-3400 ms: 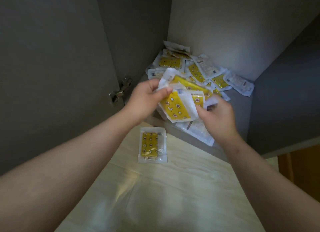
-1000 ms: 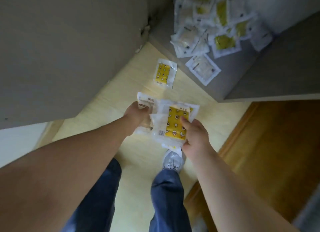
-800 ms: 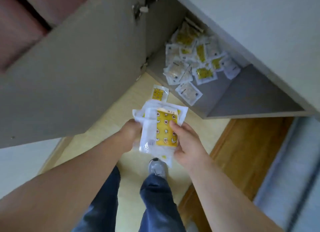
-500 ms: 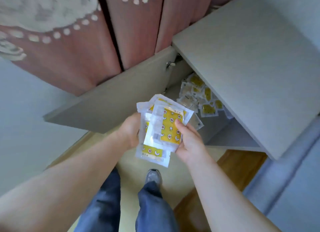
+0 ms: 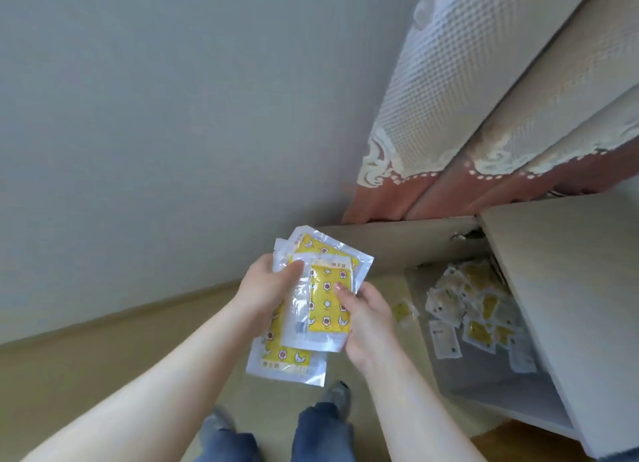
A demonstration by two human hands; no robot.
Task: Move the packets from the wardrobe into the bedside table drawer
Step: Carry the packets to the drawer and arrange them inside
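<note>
And they're up and turning away! A moment ago the person was bent low at the wardrobe (image 5: 491, 382), and now it has swung off to the right while a plain wall (image 5: 173, 116) and a curtain (image 5: 449, 116) fill the space ahead. The bundle of packets (image 5: 325, 306) has come along, lifted clear of the shelf and held at waist height above the floor (image 5: 103, 368). The left hand (image 5: 266, 288) pinches the bundle's upper left edge, thumb across the front. The right hand (image 5: 366, 318) clamps the right side, thumb pressed on the top yellow packet. So the gathering looks finished for this load and the carry is under way. No bedside table in sight yet. Plenty remains: a heap of packets (image 5: 477, 302) sits in the wardrobe, and one stray packet (image 5: 403, 311) lies on the floor just outside it. More trips seem likely.
</note>
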